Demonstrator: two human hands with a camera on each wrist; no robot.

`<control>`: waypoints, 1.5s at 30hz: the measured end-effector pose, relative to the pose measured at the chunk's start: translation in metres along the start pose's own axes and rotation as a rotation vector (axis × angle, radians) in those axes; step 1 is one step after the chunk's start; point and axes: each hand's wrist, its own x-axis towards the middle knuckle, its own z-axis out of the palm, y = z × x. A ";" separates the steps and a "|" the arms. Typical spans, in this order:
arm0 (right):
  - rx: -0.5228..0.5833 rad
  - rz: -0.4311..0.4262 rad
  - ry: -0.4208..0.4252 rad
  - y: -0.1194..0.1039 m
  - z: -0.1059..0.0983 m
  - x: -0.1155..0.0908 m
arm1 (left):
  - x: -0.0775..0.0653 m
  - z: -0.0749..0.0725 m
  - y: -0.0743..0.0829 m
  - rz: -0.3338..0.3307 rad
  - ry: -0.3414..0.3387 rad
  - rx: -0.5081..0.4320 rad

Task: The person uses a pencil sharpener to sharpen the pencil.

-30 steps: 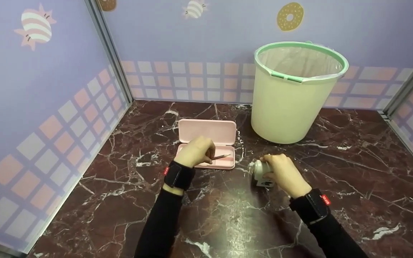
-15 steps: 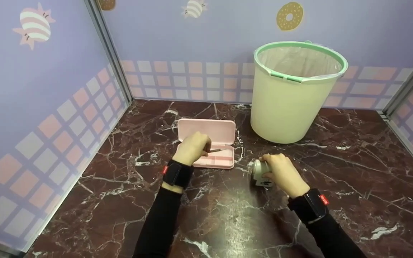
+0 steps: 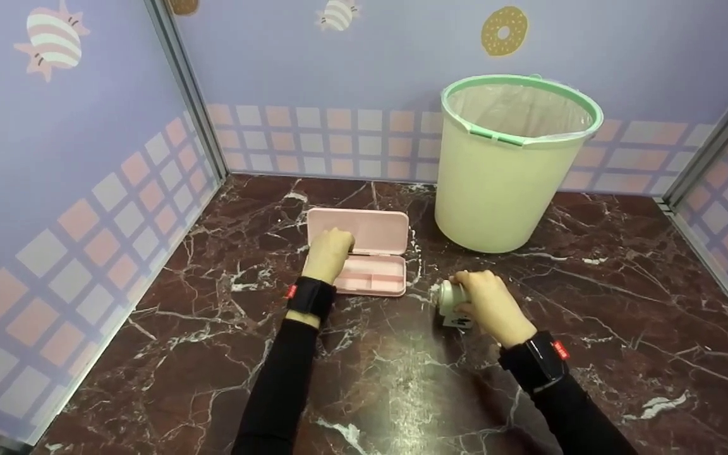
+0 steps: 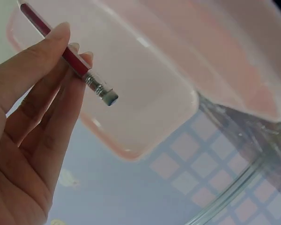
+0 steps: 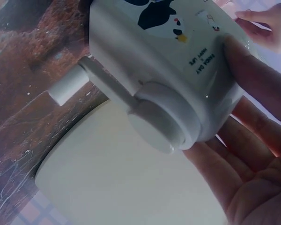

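Note:
My left hand [image 3: 329, 253] is over the left side of a pink pencil case [image 3: 364, 229], which lies with its lid raised. Between thumb and fingers it pinches a dark red pencil [image 4: 74, 60], the eraser end [image 4: 108, 97] sticking out past the fingertips; in the head view the hand hides the pencil. To the right, my right hand [image 3: 493, 306] grips a pale crank pencil sharpener [image 5: 178, 65] with a panda print, thumb on one side and fingers on the other. Its white crank handle [image 5: 68, 84] juts out in the right wrist view.
A tall pale green trash bin [image 3: 497, 189] with a green rim and a clear liner stands behind the sharpener. Patterned panels [image 3: 313, 69] enclose the dark marbled table [image 3: 212, 379] at the back and sides.
My left hand has drawn back toward the case's lid, and the pencil that pointed right over the tray has gone out of sight in the head view. The right hand keeps its grip.

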 end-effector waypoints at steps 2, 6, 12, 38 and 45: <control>-0.005 0.000 -0.002 0.000 0.000 0.001 | -0.001 0.006 -0.003 -0.010 0.016 0.011; -0.014 -0.008 0.002 0.000 0.000 0.001 | -0.004 0.013 -0.007 -0.003 0.051 0.043; -0.006 -0.015 0.008 -0.001 0.001 0.001 | -0.006 0.020 -0.009 0.001 0.050 0.101; -0.017 -0.009 -0.007 0.000 -0.001 0.000 | -0.001 0.022 -0.012 -0.079 -0.080 0.027; -0.006 0.000 -0.012 0.001 0.000 0.001 | -0.002 0.023 -0.014 -0.050 -0.058 0.002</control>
